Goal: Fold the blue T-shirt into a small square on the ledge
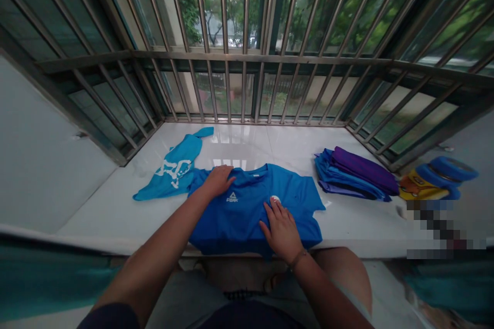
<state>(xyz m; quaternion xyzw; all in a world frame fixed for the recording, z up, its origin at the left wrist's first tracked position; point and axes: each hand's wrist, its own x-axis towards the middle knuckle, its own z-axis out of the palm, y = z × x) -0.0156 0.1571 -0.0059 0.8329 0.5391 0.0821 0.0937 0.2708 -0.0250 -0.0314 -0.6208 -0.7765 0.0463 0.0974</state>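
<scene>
A blue T-shirt [243,221] lies spread face up on the white sill, its collar toward the window and its lower part over the front edge. White lettering and a logo show on its chest. My left hand [219,181] rests on the shirt near the shoulder left of the collar, fingers stretched out. Flat on the chest at the right lies my right hand [281,229], fingers apart, beside a round white badge [275,199]. Neither hand grips the cloth. A turquoise garment [173,169] with a white print lies crumpled to the left, touching the shirt's sleeve.
A stack of folded purple and blue clothes [355,175] sits on the sill [247,146] at the right. Beyond it stands a yellow container with a blue lid [428,180]. Metal window bars [254,56] close off the back. Teal curtains [46,280] hang at both sides.
</scene>
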